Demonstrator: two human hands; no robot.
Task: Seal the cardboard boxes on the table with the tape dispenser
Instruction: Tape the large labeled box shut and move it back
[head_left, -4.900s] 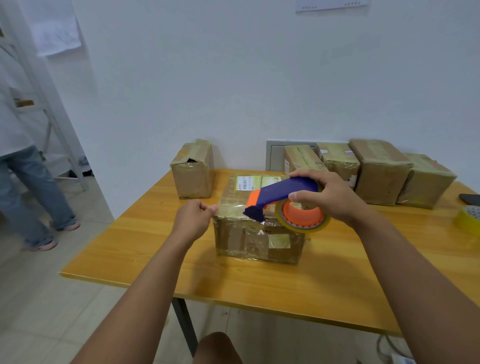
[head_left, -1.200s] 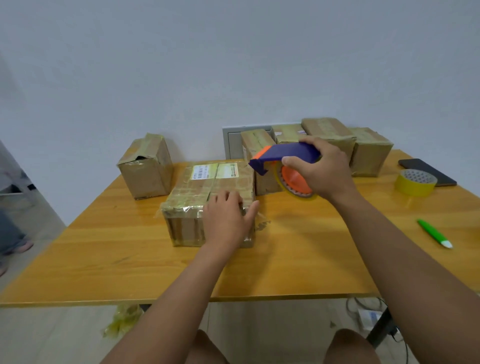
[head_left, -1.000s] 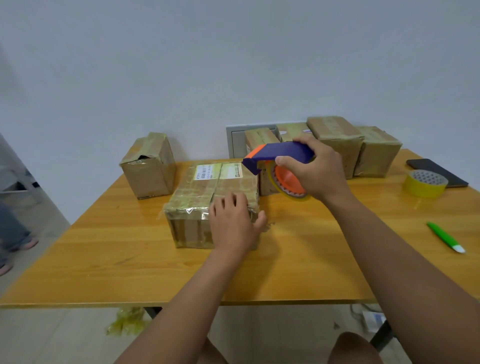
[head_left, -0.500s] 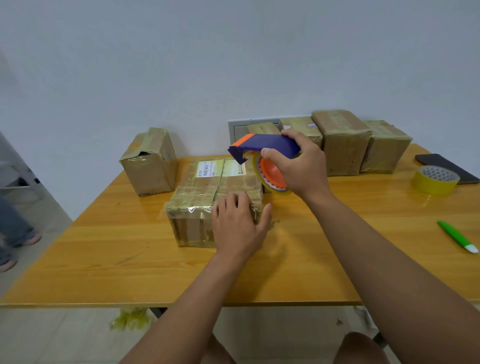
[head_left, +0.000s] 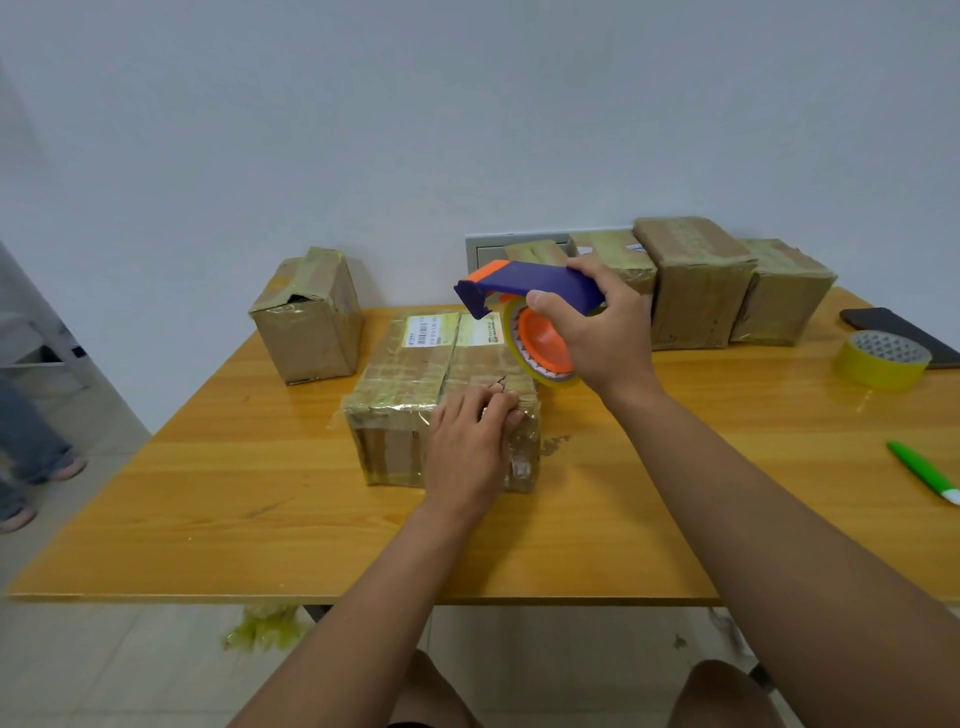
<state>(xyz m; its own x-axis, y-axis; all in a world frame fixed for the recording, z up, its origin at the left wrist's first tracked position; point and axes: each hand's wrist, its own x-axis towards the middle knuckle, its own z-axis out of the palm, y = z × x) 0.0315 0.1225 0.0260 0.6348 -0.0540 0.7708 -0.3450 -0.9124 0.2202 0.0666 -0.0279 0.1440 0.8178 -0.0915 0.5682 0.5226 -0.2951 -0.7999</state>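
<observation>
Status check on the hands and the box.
Left hand flat on tape-wrapped cardboard box. Right hand grips blue-orange tape dispenser above it. Nothing blocking.

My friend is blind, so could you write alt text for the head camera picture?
A person's left hand presses on a taped cardboard box on a wooden table, while the right hand holds a blue and orange tape dispenser just above it. More boxes line the wall.

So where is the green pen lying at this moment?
The green pen lies on the table at the far right of the head view, nearer the front edge than the loose yellow tape roll.
</observation>
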